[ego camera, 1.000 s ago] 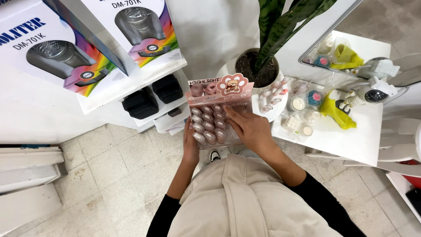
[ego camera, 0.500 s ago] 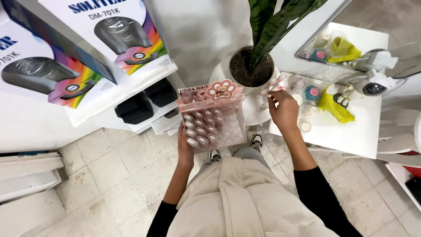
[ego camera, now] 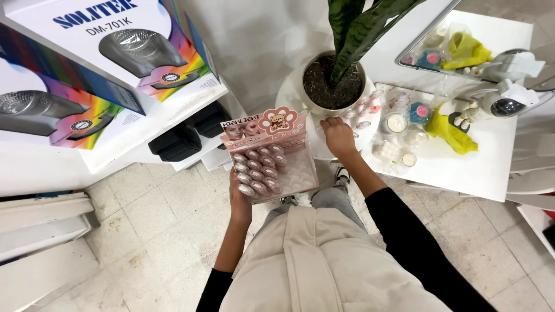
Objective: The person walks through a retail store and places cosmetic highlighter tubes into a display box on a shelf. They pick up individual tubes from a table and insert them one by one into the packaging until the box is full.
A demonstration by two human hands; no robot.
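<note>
Tiled floor (ego camera: 144, 219), pink display pack (ego camera: 269, 153)

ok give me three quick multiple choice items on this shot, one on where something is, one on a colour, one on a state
1. Where is the right hand?
A. on the floor
B. by the white plant pot, over the small tubes on the round stand
C. on the big boxes

2. What colour is the header card of the display tray?
A. pink
B. green
C. black

3. How is the display tray held?
A. lying on the table
B. hanging from a shelf
C. in the grip of the left hand, from below, clear of any surface

Answers: 1 B, the fingers reach the tubes beside the pot. 2 A, the card above the rows of tubes is pink. 3 C, the left hand's fingers wrap the tray's lower left edge above the floor.
</note>
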